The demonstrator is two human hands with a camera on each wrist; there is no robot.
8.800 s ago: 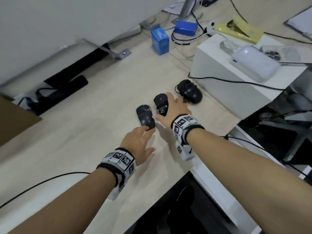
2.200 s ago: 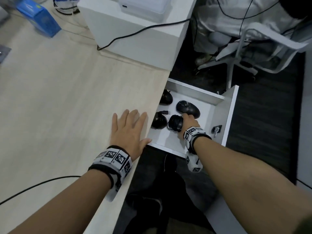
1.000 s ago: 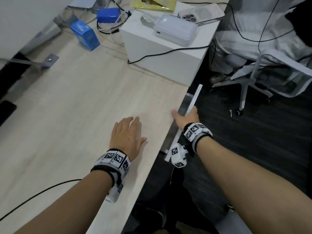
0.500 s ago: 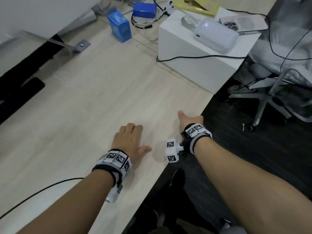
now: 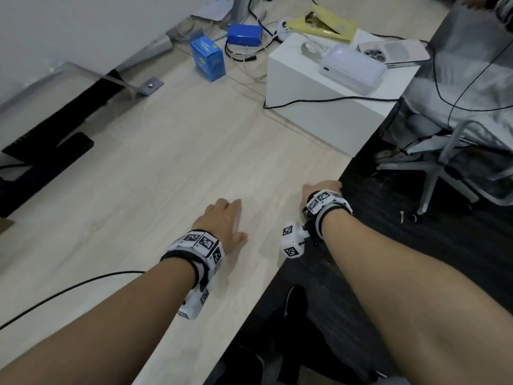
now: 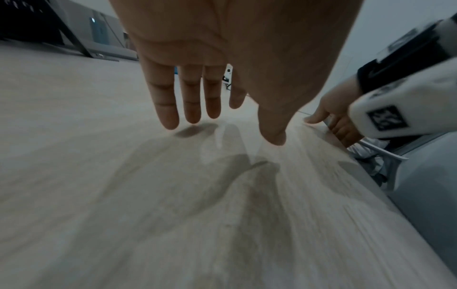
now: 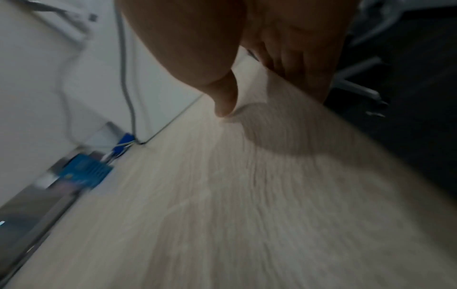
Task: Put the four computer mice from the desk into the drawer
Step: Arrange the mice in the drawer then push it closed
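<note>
Pale wood-grain laminate forms the desk (image 5: 155, 173), which fills most of the head view. No mouse is seen on it in any view, and neither the drawer nor its contents can be made out; only dark floor is seen beyond the desk's right edge. A white box (image 5: 327, 107) is set at the far right of the desk, and a pale rectangular device (image 5: 352, 68) and a phone (image 5: 394, 52) are carried on its top, with a black cable (image 5: 319, 100) draped across it. Behind the box a yellow packet (image 5: 323, 26) is laid, and to its left two blue boxes (image 5: 207, 60) are placed among loose wires. A white office chair (image 5: 455, 159) is seen on the floor at the right.

The left hand (image 5: 222, 220) is held palm down just over the desk, fingers (image 6: 168, 105) straight and slightly spread, with nothing held. The right hand (image 5: 322, 187) is placed at the desk's right edge: the thumb (image 7: 225, 97) is laid on top and the fingers are bent down over the edge, with no object held.
</note>
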